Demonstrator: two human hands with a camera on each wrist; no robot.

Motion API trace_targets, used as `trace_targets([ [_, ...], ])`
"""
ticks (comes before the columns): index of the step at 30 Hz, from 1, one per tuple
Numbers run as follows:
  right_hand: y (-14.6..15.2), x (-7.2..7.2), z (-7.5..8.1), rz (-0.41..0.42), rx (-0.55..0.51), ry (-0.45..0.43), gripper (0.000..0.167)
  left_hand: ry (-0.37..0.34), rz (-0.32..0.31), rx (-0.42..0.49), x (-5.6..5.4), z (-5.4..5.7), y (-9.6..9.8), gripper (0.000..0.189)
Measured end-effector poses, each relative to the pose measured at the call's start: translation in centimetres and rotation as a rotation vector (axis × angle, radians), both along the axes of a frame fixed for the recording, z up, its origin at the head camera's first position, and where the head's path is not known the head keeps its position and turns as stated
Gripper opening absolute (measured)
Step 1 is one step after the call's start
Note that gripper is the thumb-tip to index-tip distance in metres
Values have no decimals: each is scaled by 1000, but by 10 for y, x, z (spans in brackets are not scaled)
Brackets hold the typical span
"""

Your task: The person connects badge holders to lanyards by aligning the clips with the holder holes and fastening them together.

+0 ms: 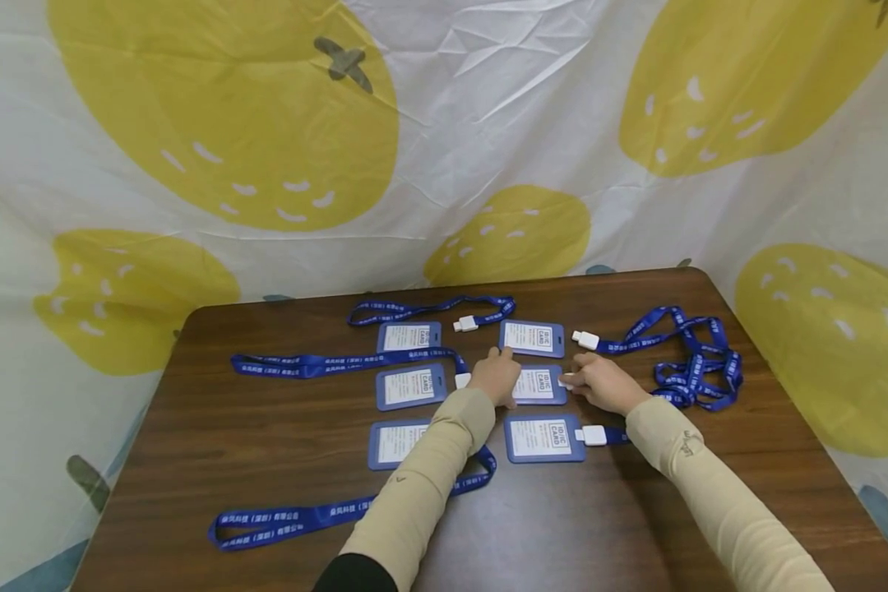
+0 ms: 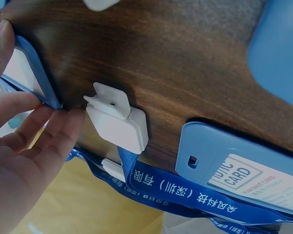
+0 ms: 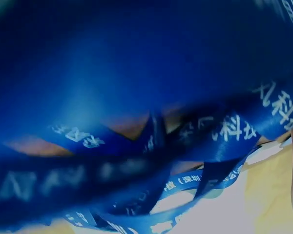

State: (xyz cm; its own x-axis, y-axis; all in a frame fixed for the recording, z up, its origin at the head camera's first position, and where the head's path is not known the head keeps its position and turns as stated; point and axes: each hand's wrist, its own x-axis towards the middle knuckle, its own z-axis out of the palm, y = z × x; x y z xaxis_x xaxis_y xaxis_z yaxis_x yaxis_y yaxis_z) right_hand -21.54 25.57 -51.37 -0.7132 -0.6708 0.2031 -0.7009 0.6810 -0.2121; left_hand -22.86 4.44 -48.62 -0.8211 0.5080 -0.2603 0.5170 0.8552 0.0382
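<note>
In the head view my left hand [image 1: 496,376] holds the left end of a blue ID card holder [image 1: 540,385] in the middle of the right-hand column. The left wrist view shows thumb and fingers at the edges of that card holder [image 2: 41,78]. My right hand [image 1: 603,382] pinches a small white lanyard clip [image 1: 566,381] right at the holder's slotted end. Blue lanyard strap [image 3: 224,131] fills much of the right wrist view, partly blurred. Below, another card holder [image 1: 543,438] has a white clip [image 1: 592,435] at its slot.
Three card holders stand in a left column, the middle one [image 1: 410,386] beside my left forearm. Lanyards lie around them: one at the back [image 1: 407,311], one at left [image 1: 303,365], one in front [image 1: 289,524]. Tangled lanyards [image 1: 699,370] lie at right. A curtain [image 1: 444,148] hangs behind the table [image 1: 192,444].
</note>
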Motion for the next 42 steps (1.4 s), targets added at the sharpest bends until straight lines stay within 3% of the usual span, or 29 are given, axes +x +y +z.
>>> trace_targets([
  [11, -4, 3, 5, -69, -13, -40, 26, 17, -11, 4, 1, -2, 0, 30],
  [19, -5, 2, 7, -87, -13, -53, 26, 21, -19, 0, 1, 2, 0, 30],
  [27, -3, 1, 3, -87, -19, -64, 26, 25, -20, -4, -1, -4, 0, 33],
  [42, -3, 2, 1, -114, 1, -72, 26, 40, -25, 13, 1, -1, -2, 30],
])
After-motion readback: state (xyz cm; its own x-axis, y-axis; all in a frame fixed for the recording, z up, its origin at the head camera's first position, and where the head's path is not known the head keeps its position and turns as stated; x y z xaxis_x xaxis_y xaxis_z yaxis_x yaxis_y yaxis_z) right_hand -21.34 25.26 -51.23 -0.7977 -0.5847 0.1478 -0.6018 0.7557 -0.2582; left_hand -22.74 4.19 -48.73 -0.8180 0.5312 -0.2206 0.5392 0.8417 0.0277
